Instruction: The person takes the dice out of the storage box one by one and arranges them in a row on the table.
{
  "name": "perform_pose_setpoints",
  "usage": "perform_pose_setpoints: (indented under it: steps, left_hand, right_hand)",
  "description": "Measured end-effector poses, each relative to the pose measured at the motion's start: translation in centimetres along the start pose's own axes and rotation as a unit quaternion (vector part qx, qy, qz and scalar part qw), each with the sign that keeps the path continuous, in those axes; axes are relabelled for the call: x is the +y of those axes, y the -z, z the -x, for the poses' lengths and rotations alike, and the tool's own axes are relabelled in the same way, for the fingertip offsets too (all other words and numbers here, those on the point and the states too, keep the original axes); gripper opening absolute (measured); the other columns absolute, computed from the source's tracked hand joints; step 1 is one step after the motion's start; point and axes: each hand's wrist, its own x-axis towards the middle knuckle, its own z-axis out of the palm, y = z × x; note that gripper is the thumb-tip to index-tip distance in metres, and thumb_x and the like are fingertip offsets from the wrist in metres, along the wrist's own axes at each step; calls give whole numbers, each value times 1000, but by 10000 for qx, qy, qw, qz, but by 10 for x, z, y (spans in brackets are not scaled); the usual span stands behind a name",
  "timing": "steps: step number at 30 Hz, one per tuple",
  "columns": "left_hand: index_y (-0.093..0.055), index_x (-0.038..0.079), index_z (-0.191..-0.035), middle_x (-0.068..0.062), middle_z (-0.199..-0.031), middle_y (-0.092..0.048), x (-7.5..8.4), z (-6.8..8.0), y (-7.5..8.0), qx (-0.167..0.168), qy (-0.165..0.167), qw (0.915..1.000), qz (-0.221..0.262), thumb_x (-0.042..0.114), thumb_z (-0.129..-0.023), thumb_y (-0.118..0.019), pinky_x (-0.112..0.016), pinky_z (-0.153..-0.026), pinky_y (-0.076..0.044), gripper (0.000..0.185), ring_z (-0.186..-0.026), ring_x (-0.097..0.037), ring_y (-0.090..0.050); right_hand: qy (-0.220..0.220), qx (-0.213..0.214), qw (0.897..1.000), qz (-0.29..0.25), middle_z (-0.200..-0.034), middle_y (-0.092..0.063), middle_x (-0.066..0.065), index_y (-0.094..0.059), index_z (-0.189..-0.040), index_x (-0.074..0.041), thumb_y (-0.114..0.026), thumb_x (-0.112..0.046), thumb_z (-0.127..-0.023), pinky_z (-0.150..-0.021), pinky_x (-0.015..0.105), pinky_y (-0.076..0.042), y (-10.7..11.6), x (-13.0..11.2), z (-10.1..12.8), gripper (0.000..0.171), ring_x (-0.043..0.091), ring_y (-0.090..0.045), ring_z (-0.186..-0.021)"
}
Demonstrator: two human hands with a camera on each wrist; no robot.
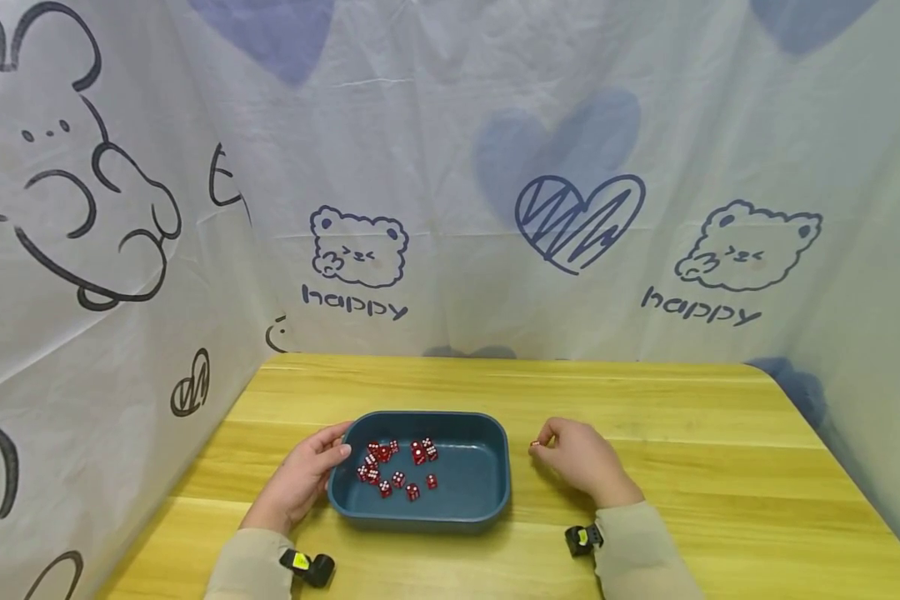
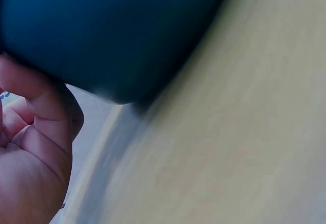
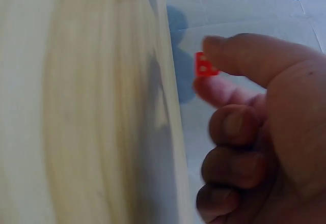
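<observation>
Pinches red die (image 3: 204, 67) in right hand (image 1: 581, 458), grips tray (image 1: 468, 477) with left hand (image 1: 298, 477); seems mid-transfer, likely needs careful release.

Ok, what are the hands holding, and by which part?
Right hand: a red die, pinched by its sides between thumb and finger. Left hand: the teal tray, held by its left end.

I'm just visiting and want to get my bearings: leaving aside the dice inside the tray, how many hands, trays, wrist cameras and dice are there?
Left hand and right hand: 2
Tray: 1
Wrist cameras: 2
Red die outside the tray: 1
Total: 6
</observation>
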Motion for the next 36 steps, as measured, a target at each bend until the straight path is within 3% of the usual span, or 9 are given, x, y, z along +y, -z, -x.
perform_pose_setpoints:
  steps: [6, 13, 20, 26, 36]
  left_hand:
    - [-40, 1, -152, -20, -131, -57, 1, 0, 0, -13, 30, 10000, -8, 14, -104, -56, -20, -56, -46, 52, -84, -15, -60]
    - [-40, 1, -152, -22, -132, -55, 1, 0, 0, -8, 13, 10000, 8, 13, -104, -57, -20, -58, -47, 52, -87, -16, -61]
    - [-41, 1, -152, -20, -133, -56, 0, -1, 0, 21, 12, 10000, 42, 13, -104, -57, -20, -58, -47, 52, -91, -16, -62]
    - [-41, 2, -152, -20, -132, -57, 0, 0, 0, 31, 17, 10000, -5, 14, -104, -57, -20, -60, -50, 52, -94, -18, -62]
    - [-40, 0, -152, -18, -128, -58, 0, -1, -1, 29, -6, 10000, 35, 12, -103, -57, -19, -54, -44, 53, -82, -14, -59]
  right_hand:
    - [-78, -315, 9993, 176, -73, -59, -7, -61, -76, -22, -78, -36, -86, -64, 35, -44, -5, 3, 1, 25, 15, -53, -67]
    - [-54, -391, 9989, 245, -75, -60, -7, -60, -78, -22, -81, -38, -83, -65, 36, -45, -5, 3, 1, 27, 16, -53, -69]
    - [117, -429, 9989, 164, -79, -64, -11, -61, -79, -23, -82, -28, -80, -71, 38, -47, -5, 3, 1, 22, 15, -54, -73]
    - [178, -452, 9988, 72, -81, -64, -11, -62, -82, -23, -79, -22, -83, -72, 39, -46, -5, 4, 1, 17, 16, -53, -72]
    - [119, -507, 9986, -95, -76, -61, -7, -67, -93, -23, -79, -26, -84, -74, 39, -46, -5, 8, 1, 16, 17, -52, -70]
